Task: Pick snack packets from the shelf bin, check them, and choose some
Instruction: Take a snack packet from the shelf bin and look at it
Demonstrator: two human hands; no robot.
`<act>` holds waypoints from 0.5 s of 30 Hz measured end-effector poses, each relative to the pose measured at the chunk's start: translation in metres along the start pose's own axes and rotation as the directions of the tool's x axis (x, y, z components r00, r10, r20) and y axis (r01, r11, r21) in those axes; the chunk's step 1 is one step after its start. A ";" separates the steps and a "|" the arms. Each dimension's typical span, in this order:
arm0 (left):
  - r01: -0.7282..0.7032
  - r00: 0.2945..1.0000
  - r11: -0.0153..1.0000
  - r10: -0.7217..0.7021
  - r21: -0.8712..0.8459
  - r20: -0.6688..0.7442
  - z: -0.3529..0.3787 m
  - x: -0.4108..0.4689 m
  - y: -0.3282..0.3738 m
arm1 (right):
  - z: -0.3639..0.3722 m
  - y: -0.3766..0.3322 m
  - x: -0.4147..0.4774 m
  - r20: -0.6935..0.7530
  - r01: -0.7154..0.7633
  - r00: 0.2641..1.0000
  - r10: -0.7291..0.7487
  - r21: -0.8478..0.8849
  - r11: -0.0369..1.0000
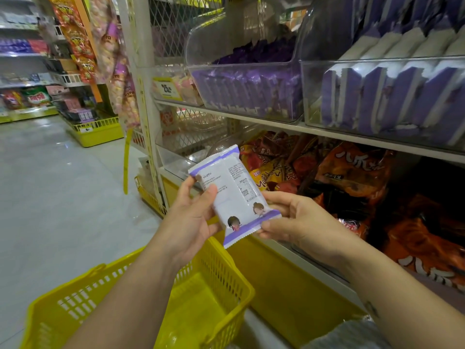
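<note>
I hold one white and purple snack packet (234, 195) in front of me with its printed back side up. My left hand (193, 217) grips its left edge, thumb on top. My right hand (292, 220) pinches its lower right corner. On the upper shelf stand two clear bins: one (246, 96) filled with purple packets, and one (382, 102) at the right with white and purple packets like the one I hold. A yellow shopping basket (234, 285) hangs below my hands with nothing visible inside.
Orange and red snack bags (357, 177) fill the lower shelf at the right. Strips of hanging snacks (83, 46) dangle at the shelf's end. The aisle floor (55, 197) opens to the left, with more shelves and yellow racks (98, 132) beyond.
</note>
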State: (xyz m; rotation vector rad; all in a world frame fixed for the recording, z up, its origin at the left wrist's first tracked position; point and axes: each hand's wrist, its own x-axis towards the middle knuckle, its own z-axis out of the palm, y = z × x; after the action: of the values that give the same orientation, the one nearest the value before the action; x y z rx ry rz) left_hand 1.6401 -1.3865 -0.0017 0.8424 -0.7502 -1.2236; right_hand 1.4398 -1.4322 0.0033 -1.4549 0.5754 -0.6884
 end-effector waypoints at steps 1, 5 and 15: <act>0.000 1.000 1.000 0.000 -0.004 -0.002 0.001 0.000 0.000 | 0.000 0.000 0.001 -0.023 0.004 1.000 -0.004 -0.003 1.000; 0.000 0.999 1.000 0.002 0.029 -0.052 0.000 0.000 0.002 | 0.007 -0.001 0.000 -0.102 0.045 0.993 -0.055 -0.092 0.995; 0.069 0.984 0.983 -0.095 0.168 0.152 0.003 -0.007 -0.005 | 0.024 -0.007 -0.007 -0.042 0.170 0.981 -0.191 -0.304 0.937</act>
State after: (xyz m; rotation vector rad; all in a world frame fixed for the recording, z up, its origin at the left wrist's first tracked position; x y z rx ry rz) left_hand 1.6335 -1.3807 -0.0050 0.9234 -0.9621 -1.3280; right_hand 1.4517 -1.4109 0.0108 -1.7886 0.6263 -0.8264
